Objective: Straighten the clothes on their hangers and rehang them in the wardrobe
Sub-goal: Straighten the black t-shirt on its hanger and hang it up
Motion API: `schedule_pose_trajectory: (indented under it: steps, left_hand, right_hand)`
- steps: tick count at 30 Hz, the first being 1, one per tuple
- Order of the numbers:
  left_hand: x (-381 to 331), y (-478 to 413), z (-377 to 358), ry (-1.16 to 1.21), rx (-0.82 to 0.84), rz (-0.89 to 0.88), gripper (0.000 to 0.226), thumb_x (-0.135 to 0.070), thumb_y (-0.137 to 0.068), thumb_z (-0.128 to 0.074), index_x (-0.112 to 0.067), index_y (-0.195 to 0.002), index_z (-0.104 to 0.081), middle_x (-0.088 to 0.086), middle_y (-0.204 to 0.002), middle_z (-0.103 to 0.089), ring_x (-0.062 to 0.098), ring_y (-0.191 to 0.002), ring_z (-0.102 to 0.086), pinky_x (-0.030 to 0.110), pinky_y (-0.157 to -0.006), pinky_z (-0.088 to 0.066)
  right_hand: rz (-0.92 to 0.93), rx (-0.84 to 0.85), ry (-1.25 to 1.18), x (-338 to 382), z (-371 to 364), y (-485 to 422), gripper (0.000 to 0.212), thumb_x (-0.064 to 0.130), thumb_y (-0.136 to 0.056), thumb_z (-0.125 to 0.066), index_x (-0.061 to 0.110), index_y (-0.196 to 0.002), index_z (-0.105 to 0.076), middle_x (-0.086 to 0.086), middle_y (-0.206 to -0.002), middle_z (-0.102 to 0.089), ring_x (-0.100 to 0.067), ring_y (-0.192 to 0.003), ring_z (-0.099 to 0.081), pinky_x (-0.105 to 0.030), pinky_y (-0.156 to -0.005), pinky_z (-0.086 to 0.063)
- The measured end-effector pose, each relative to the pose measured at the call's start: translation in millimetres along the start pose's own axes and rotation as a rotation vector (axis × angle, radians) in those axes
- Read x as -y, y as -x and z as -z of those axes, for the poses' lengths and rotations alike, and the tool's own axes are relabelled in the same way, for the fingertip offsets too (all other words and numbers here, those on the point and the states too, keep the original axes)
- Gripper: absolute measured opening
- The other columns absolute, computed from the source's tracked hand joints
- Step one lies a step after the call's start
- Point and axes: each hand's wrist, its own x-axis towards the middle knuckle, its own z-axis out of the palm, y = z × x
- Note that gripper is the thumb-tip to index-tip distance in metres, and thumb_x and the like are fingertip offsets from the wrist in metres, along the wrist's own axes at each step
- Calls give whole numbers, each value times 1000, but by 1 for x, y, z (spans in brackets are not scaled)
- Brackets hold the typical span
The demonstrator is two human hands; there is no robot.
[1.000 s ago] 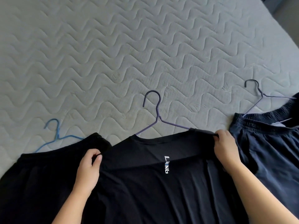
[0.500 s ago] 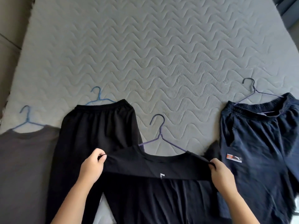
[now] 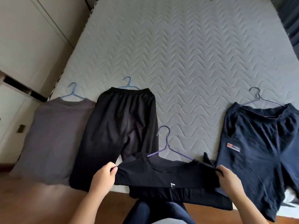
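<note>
Black t-shirt [image 3: 161, 173] on thin purple hanger [image 3: 166, 143], at near edge of grey wave-quilted mattress [image 3: 178, 62], hem draping over wood floor [image 3: 32, 199]. Left hand [image 3: 103, 177] pinches one shoulder, right hand [image 3: 229, 180] grips the other, fabric taut between. Black trousers [image 3: 119, 126], grey tee [image 3: 53, 135], navy shorts [image 3: 262, 143] lie flat alongside

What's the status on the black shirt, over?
Left hand, right hand each pinch a shoulder of black T-shirt. Purple hanger in its collar. Black trousers, navy shorts flank it.
</note>
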Motion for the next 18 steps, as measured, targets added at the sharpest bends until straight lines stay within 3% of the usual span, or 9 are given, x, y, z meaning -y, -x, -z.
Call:
schedule_pose_trajectory:
  steps: [6, 10, 15, 18]
  left_hand:
    - [59, 57, 3, 171, -131, 94, 11, -20, -91, -50, -14, -91, -59, 8, -98, -68, 30, -94, -60, 31, -73, -39]
    - [118, 112, 6, 264, -203, 132, 10, -21, -89, -53, -27, -80, -51, 4, -95, -69, 27, -91, -61, 29, -70, -38]
    - [218, 212, -5, 441, -289, 290, 10, -20, -90, -51, -25, -83, -55, 0, -89, -64, 20, -86, -57, 29, -69, -35]
    - [273, 278, -19, 606, -329, 428, 9, -19, -92, -48, -21, -86, -54, -4, -83, -57, 16, -81, -54, 28, -65, -35]
  right_hand:
    - [160, -25, 54, 23, -9, 30, 15, 15, -91, -47, 18, -92, -62, -13, -104, -67, -32, -98, -60, -33, -68, -36]
    - [319, 19, 140, 53, -17, 62, 14, 14, -91, -48, 24, -82, -50, -14, -98, -68, -31, -91, -61, -34, -67, -37]
    - [533, 105, 228, 98, -59, 132, 26, 9, -91, -49, 26, -71, -53, -8, -76, -60, -24, -74, -52, -31, -64, -34]
    - [674, 167, 295, 126, -103, 175, 14, 7, -89, -49, 11, -87, -63, -15, -89, -65, -27, -81, -56, -30, -67, -34]
